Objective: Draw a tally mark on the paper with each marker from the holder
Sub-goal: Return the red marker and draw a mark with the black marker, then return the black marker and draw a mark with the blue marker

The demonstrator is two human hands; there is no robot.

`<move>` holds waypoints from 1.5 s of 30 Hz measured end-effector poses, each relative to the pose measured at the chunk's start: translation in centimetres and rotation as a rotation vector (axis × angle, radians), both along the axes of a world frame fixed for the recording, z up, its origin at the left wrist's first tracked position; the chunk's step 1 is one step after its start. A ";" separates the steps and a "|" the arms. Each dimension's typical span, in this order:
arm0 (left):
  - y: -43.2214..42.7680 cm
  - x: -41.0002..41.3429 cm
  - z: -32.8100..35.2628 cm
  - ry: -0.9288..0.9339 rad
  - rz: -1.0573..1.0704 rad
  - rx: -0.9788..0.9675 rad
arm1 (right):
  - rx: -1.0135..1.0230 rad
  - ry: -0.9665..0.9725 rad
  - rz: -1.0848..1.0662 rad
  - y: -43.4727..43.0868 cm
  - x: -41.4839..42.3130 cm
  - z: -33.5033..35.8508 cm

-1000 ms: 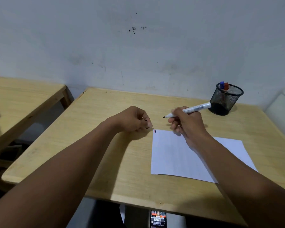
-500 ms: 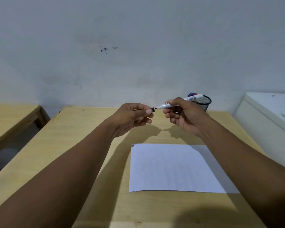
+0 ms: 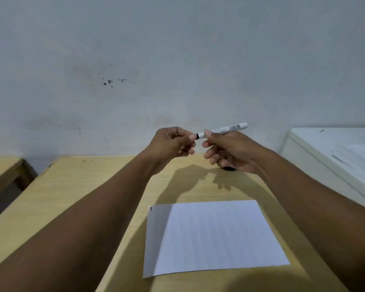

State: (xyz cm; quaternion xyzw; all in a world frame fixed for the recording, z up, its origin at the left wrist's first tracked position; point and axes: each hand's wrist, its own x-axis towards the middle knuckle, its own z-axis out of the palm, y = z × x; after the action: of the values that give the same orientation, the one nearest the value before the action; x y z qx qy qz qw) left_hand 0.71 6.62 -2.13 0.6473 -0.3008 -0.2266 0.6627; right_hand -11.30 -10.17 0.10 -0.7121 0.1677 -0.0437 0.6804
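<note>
Holder (image 3: 228, 168) mostly hidden behind right hand (image 3: 230, 151) w/ marker (image 3: 223, 130).

Classroom-like room: wooden desks (image 3: 72, 186), bare wall (image 3: 177, 49)

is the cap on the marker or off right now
On, or nearly so: a black cap pinched in the left hand meets the end of the white marker held by the right hand. Whether it is fully seated cannot be told.

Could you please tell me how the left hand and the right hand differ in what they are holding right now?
The left hand pinches the black cap at the marker's tip; the right hand grips the marker by its white barrel. The left hand's fingers curl in; the right hand's lower fingers hang loose. Both are raised above the table, beyond the paper.
</note>
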 end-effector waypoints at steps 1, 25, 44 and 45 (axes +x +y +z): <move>-0.8 0.2 0.8 -0.033 0.016 -0.004 | -0.066 0.048 0.012 -1.2 -0.3 1.0; -11.6 0.8 6.0 -0.777 0.181 0.304 | -0.475 0.077 -0.260 -12.2 -1.0 1.7; -12.2 2.3 1.7 -0.838 0.026 0.595 | -0.497 0.097 -0.220 -10.8 0.8 0.6; -12.2 2.3 1.5 -0.835 0.032 0.582 | -0.496 0.100 -0.216 -10.6 0.8 0.6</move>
State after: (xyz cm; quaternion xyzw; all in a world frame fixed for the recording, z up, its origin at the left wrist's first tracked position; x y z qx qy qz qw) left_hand 3.03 -5.58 -0.62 0.8450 -0.4545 -0.0125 0.2816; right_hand -10.47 -20.72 0.68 -0.8361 0.2604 -0.1207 0.4676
